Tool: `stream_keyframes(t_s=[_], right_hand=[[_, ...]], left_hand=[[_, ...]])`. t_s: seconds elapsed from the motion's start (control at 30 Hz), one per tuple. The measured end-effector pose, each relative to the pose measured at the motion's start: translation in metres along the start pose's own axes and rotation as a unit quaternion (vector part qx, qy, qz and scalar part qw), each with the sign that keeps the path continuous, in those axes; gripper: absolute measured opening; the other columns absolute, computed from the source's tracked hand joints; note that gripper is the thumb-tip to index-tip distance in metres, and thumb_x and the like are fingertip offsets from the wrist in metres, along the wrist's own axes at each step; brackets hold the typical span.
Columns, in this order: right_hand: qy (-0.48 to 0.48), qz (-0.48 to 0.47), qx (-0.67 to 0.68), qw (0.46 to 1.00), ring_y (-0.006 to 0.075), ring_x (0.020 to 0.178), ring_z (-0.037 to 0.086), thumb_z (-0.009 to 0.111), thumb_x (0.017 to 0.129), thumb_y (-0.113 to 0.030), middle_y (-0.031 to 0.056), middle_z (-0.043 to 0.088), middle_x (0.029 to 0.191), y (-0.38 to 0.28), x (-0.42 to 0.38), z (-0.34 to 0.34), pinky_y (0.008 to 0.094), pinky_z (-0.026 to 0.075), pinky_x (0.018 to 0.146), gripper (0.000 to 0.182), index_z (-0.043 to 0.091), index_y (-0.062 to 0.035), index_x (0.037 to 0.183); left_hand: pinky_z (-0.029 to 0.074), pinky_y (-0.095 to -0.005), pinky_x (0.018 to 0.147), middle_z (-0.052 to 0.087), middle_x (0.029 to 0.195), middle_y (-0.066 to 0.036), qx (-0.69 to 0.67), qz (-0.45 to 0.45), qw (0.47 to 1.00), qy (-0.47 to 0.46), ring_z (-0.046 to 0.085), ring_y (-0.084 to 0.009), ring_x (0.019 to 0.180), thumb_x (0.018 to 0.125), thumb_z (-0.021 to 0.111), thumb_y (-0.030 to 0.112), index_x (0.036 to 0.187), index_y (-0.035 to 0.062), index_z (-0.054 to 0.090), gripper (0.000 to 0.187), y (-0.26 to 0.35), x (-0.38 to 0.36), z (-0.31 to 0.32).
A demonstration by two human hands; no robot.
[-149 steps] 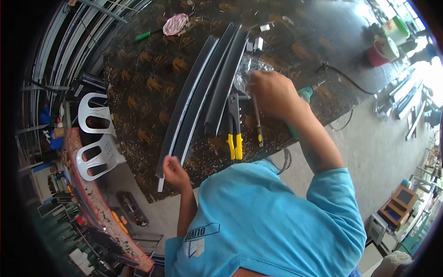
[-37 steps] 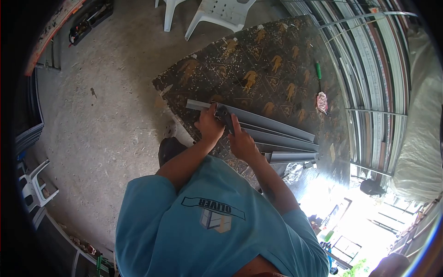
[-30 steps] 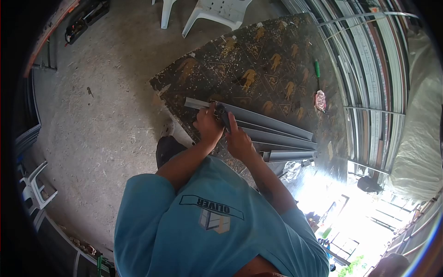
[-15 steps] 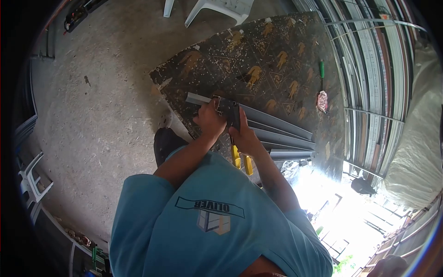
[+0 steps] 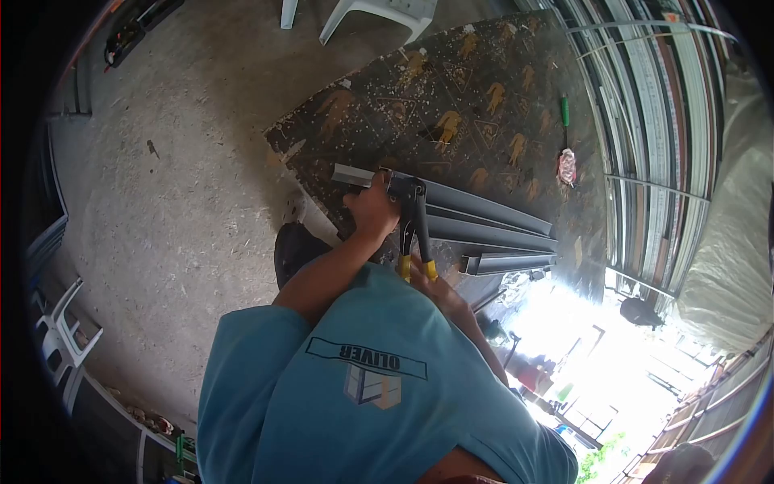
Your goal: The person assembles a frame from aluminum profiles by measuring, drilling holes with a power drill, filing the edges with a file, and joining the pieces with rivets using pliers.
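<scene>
My left hand point(image 5: 375, 211) is closed around a grey metal channel point(image 5: 352, 175), close to its left end and against the head of a black plier-like tool point(image 5: 408, 192). The tool's head sits on the channel. Its two long handles point down toward my body and end in yellow grips point(image 5: 430, 269). My right hand point(image 5: 438, 292) is closed at these grips, with its fingers partly hidden behind them. More grey metal channels point(image 5: 492, 231) lie side by side on the dark board, to the right of the tool.
The dark, speckled board point(image 5: 387, 133) carries a green-handled screwdriver-like tool point(image 5: 565, 111) and a pinkish bundle point(image 5: 567, 166). Long metal profiles point(image 5: 645, 121) are stacked along the right. A white plastic chair point(image 5: 379, 12) stands beyond the board, and another chair point(image 5: 68, 331) at the left.
My right hand has slid from the upper part of the tool down to its yellow grips. My left hand stays by the tool's head. The view has shifted slightly.
</scene>
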State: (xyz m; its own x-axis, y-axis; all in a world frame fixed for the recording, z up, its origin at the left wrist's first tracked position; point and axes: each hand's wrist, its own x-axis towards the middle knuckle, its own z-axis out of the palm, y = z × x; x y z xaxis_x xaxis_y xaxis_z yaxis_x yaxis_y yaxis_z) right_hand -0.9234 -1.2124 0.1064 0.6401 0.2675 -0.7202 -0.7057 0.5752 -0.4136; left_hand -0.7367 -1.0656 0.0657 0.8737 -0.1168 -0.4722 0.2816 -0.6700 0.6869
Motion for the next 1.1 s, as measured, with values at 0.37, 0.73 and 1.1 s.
stream_keyframes(t_s=[0.37,0.73,1.1], right_hand=[[0.310,-0.056,-0.485,0.816,0.0225,0.075,0.063,0.071,0.070,-0.020,0.0104,0.064,0.080,0.009,0.031,0.051,0.0386,0.049,0.070,0.033,0.062,-0.0023,0.096],[0.392,-0.083,-0.434,0.807,0.0150,0.056,0.058,0.069,0.069,-0.009,0.0044,0.057,0.068,0.040,0.047,0.058,0.0326,0.047,0.051,0.028,0.057,0.0003,0.092],[0.434,0.016,-0.386,0.814,0.0198,0.060,0.064,0.070,0.074,-0.013,0.0109,0.064,0.073,0.036,0.045,0.091,0.0372,0.049,0.056,0.032,0.059,-0.0002,0.101]], left_hand=[[0.032,-0.0466,0.093,0.071,0.083,-0.015,-0.018,0.031,0.999,-0.040,0.069,-0.0342,0.082,0.077,0.068,0.032,0.134,0.0066,0.047,0.066,-0.013,0.007,0.003],[0.043,-0.0408,0.081,0.069,0.094,-0.015,0.013,0.082,0.994,-0.077,0.066,-0.0311,0.081,0.088,0.063,0.033,0.135,0.0058,0.048,0.056,-0.026,0.002,-0.001],[0.049,-0.0276,0.063,0.057,0.073,0.001,-0.659,-0.174,0.662,-0.311,0.058,-0.0096,0.066,0.088,0.070,0.046,0.086,0.0106,0.062,0.037,-0.013,-0.002,0.013]])
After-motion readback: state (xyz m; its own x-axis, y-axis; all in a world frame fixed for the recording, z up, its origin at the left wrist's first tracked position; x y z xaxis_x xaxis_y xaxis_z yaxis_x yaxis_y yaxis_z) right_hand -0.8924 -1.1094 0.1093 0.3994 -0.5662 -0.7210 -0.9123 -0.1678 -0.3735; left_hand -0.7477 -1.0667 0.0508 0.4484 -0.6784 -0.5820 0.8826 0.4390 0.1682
